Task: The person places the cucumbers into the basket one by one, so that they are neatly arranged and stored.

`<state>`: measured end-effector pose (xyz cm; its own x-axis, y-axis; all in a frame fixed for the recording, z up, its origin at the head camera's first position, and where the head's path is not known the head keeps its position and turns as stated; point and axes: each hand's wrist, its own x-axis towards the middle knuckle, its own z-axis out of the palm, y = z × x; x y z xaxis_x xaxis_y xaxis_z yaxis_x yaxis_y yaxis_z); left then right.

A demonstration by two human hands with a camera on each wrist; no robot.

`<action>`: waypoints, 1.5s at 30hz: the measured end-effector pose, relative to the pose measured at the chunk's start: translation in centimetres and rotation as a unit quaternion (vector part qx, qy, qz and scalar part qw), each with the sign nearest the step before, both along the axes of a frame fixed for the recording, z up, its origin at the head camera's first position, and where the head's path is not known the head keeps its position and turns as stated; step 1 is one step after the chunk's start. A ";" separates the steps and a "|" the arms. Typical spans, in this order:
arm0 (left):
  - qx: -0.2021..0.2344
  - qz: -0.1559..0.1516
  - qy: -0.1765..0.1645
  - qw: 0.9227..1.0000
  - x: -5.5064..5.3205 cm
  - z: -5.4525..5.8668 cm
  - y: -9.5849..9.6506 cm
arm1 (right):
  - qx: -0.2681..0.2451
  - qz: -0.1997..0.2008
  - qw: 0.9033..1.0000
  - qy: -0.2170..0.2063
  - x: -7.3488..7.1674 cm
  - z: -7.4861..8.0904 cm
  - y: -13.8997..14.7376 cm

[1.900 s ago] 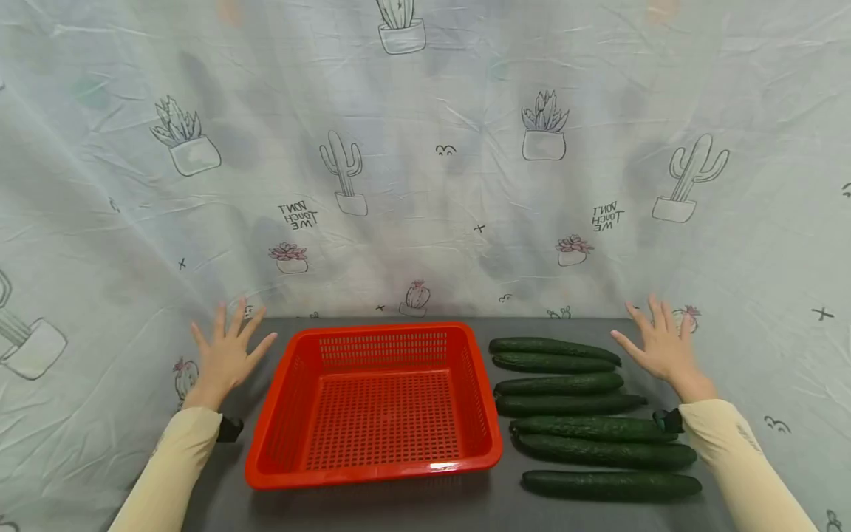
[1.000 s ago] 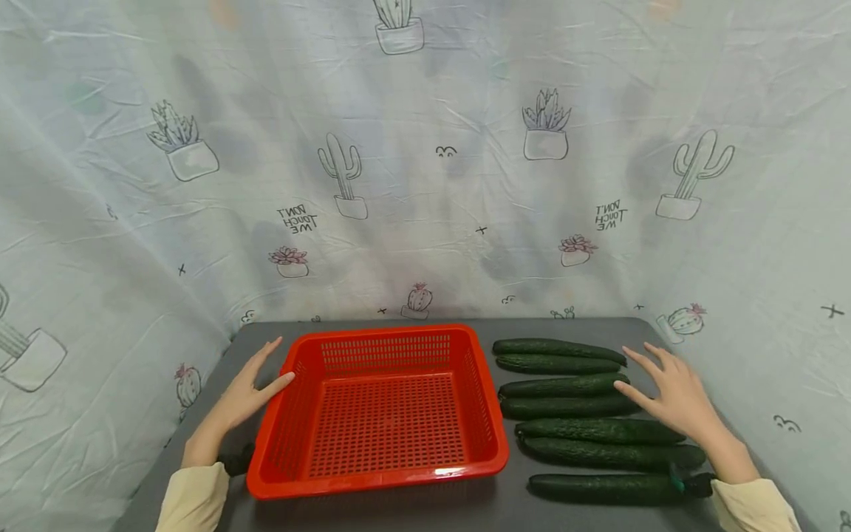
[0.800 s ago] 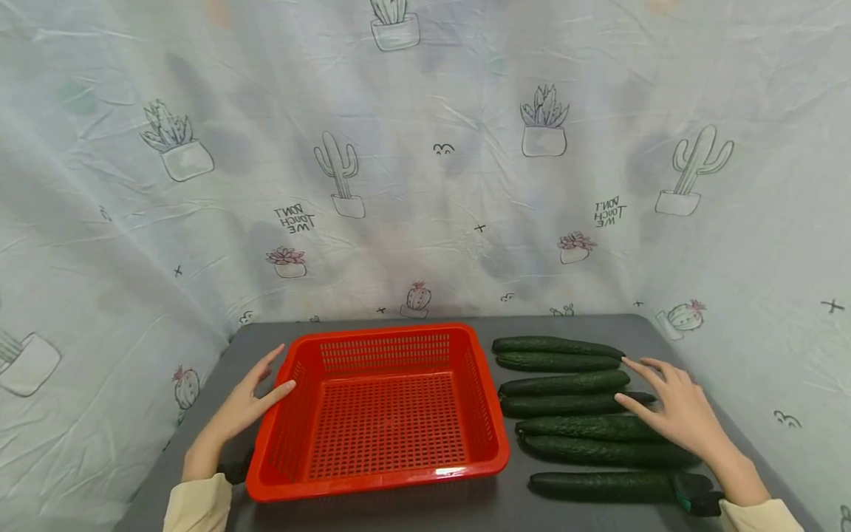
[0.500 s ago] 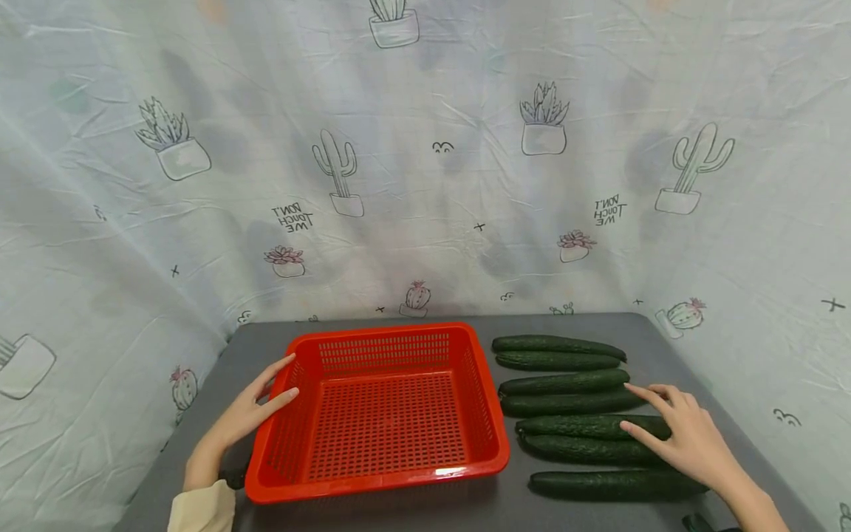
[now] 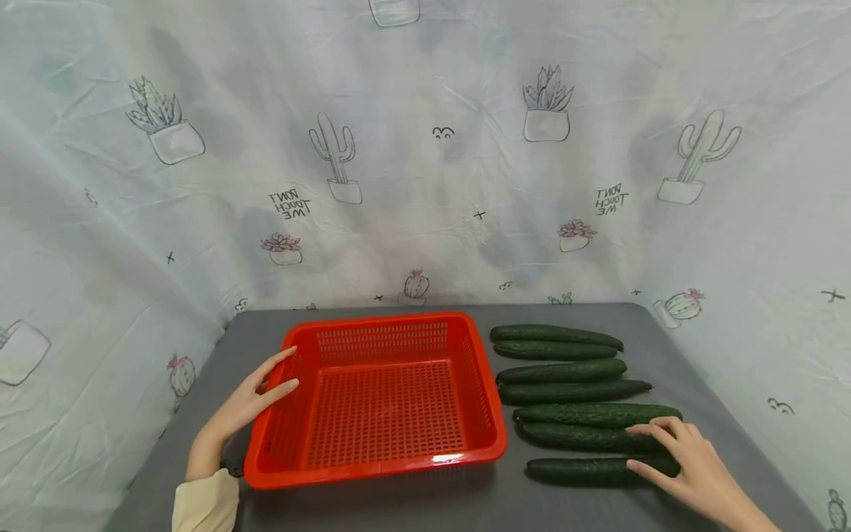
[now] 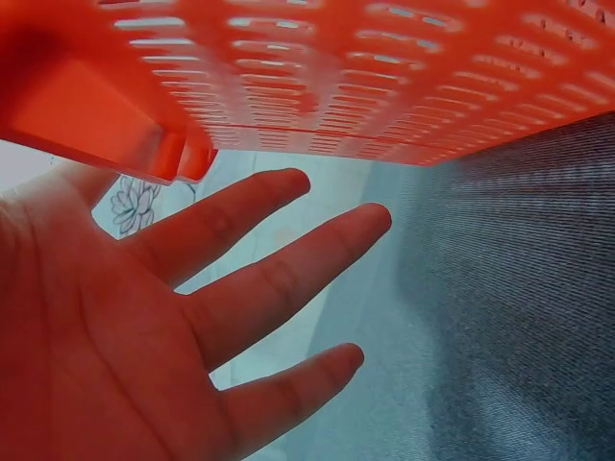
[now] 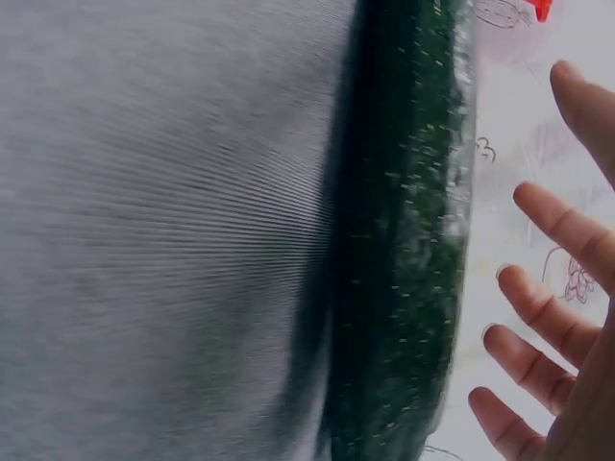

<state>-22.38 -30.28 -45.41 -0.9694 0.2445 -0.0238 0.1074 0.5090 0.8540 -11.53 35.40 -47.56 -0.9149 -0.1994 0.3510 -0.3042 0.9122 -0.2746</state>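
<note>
One grey table [image 5: 359, 513] spreads beneath both hands. On it, to the right of the left hand [image 5: 246, 405], sits a red rectangular basket [image 5: 372, 469] with slotted walls and a gridded floor; its left rim runs at that hand's spread, straight fingers [image 6: 288, 279], though whether they touch it I cannot tell. Seven long, dark-green cucumbers [image 5: 565, 371], bumpy and glossy, lie roughly parallel as three close pairs and a single one. That single cucumber [image 5: 585, 473] reaches leftward from under the right hand [image 5: 690, 464], whose fingertips [image 7: 528, 197] stand apart; the pairs lie beyond it.
</note>
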 end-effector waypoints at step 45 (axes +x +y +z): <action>0.120 -0.011 -0.045 0.992 -0.9 -0.9 0.6 | 0.083 -0.021 0.991 -0.103 1.3 -0.2 1.0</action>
<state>-23.27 -29.69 -46.28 -0.9605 0.2740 -0.0486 0.0336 0.2875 0.9572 -10.25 36.43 -47.77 -0.9725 -0.1980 0.1226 -0.2173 0.9608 -0.1724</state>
